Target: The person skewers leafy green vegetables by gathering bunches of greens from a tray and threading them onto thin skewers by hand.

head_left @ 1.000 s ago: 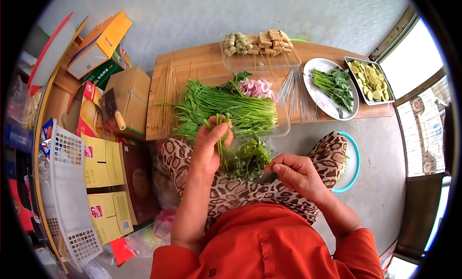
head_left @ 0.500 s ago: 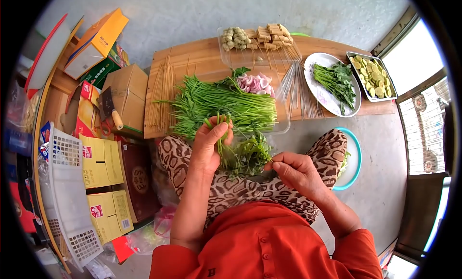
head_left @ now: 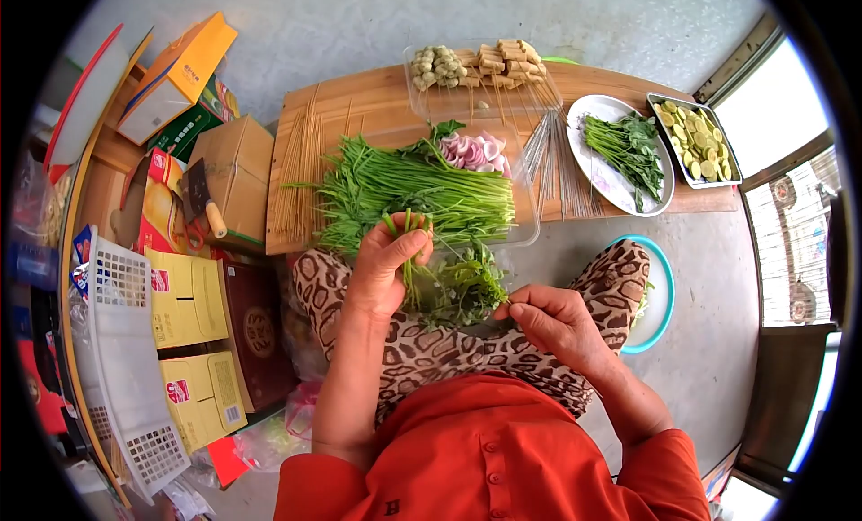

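Note:
My left hand (head_left: 391, 259) is closed around a small bunch of leafy green stems (head_left: 467, 283), with the cut ends poking up above the fingers. The dark leaves hang to the right over my lap. At the leaves' right edge, thumb and forefinger of my right hand (head_left: 546, 322) are pinched together; a thin tip shows there, too small to tell whether it is a stem or a skewer. Just beyond my left hand, a heap of long green stems (head_left: 422, 189) fills a clear plastic tray (head_left: 530, 232). Pink-edged slices (head_left: 476, 151) lie at its back right.
The wooden table (head_left: 377, 94) also bears bamboo skewers (head_left: 301, 180), metal skewers (head_left: 555, 157), a tray of skewered rolls (head_left: 507, 65), an oval plate (head_left: 582, 153) of skewered greens and a tray of green slices (head_left: 700, 144). A cleaver (head_left: 199, 193) leans among boxes at left. A blue-rimmed basin (head_left: 666, 287) stands right.
Both hands stay nearly in place, the left still holding the bunch and the right still pinched. The hanging leaves shift slightly, and the view moves a little.

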